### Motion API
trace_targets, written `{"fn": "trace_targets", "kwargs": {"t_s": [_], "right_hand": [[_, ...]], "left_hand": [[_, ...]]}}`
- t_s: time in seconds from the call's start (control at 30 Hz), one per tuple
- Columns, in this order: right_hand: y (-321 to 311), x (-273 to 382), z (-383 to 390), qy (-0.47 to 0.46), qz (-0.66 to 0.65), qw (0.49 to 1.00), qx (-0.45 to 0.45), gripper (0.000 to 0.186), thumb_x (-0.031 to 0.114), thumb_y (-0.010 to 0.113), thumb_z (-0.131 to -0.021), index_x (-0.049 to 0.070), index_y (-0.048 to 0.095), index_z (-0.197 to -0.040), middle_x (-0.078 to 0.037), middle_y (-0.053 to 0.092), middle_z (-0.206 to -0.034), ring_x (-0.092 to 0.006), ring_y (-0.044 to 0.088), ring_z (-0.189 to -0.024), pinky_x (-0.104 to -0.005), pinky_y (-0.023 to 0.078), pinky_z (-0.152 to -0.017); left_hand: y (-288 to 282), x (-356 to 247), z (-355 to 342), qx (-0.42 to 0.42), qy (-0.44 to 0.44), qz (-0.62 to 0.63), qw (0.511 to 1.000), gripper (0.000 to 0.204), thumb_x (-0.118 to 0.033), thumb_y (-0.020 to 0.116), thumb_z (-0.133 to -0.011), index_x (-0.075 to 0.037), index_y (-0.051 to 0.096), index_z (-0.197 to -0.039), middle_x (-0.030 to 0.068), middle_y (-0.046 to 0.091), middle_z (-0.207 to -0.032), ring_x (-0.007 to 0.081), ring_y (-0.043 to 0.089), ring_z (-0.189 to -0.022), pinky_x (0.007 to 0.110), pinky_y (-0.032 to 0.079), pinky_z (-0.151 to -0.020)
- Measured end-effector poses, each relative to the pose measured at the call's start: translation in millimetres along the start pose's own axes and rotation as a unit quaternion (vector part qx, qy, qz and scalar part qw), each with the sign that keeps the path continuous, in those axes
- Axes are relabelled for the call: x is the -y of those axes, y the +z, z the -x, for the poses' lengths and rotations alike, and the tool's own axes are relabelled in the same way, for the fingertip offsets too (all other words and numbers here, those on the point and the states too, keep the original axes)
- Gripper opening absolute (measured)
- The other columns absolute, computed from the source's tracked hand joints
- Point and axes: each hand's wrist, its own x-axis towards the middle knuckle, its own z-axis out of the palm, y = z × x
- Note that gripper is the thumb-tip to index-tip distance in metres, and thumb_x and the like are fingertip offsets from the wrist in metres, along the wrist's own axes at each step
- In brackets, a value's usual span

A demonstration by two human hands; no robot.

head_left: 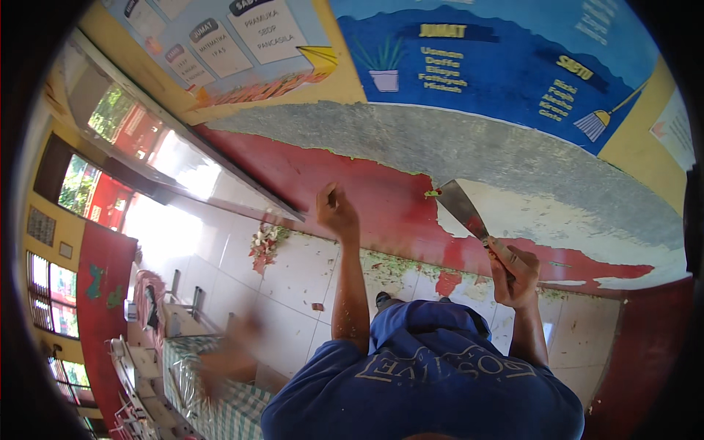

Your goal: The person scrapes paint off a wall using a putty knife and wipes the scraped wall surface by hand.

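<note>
My right hand (517, 271) is wrapped round the handle of a putty knife (469, 213), its wide metal blade pointing up and left. The blade's edge meets the wall where red paint (367, 191) borders a bare whitish patch (506, 209). A small green paint flake (434, 193) sits at the blade's corner. My left hand (338, 213) is raised before the red paint with its fingers curled in, and no object shows in it.
Paint chips (396, 268) litter the white tiled floor (293, 282) along the wall. Posters (484, 81) cover the upper wall. A door (176, 139) stands at left. Behind it are a table with a green checked cloth (183, 374) and another person's blurred arm (231, 359).
</note>
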Motion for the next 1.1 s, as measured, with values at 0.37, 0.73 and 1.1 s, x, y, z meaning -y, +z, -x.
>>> {"fn": "trace_targets", "kwargs": {"t_s": [0.37, 0.73, 1.1], "right_hand": [[14, -56, 68, 0.151, -0.211, 0.965, -0.041, 0.047, 0.021, 0.049, -0.092, -0.007, 0.045, -0.129, -0.01, 0.062, -0.078, -0.0141, 0.057, -0.066, -0.0267, 0.045, -0.061], [9, -73, 80, 0.157, -0.38, 0.9, -0.146, 0.043, 0.015, 0.049, -0.094, -0.001, 0.034, -0.131, -0.007, 0.05, -0.086, -0.0061, 0.04, -0.052, -0.0186, 0.031, -0.042], [33, -95, 91, 0.131, -0.493, 0.856, -0.076, 0.041, 0.022, 0.057, -0.091, -0.001, 0.047, -0.122, -0.005, 0.049, -0.073, -0.0088, 0.042, -0.049, -0.0191, 0.034, -0.036]], "left_hand": [[39, -58, 20, 0.135, 0.132, -0.064, 0.98, 0.067, -0.039, 0.038, -0.097, 0.008, 0.021, -0.142, 0.0307, 0.015, -0.148, 0.0438, 0.016, -0.138, 0.049, 0.014, -0.112], [78, -32, -8, 0.023, -0.056, -0.025, 0.998, 0.075, -0.037, 0.038, -0.095, 0.01, 0.005, -0.143, 0.0288, 0.003, -0.151, 0.0433, 0.002, -0.141, 0.054, 0.004, -0.112], [93, -94, -1, 0.014, 0.111, -0.089, 0.99, 0.088, -0.047, 0.042, -0.087, 0.014, 0.01, -0.141, 0.0332, 0.003, -0.149, 0.0465, 0.001, -0.14, 0.065, -0.003, -0.104]]}}
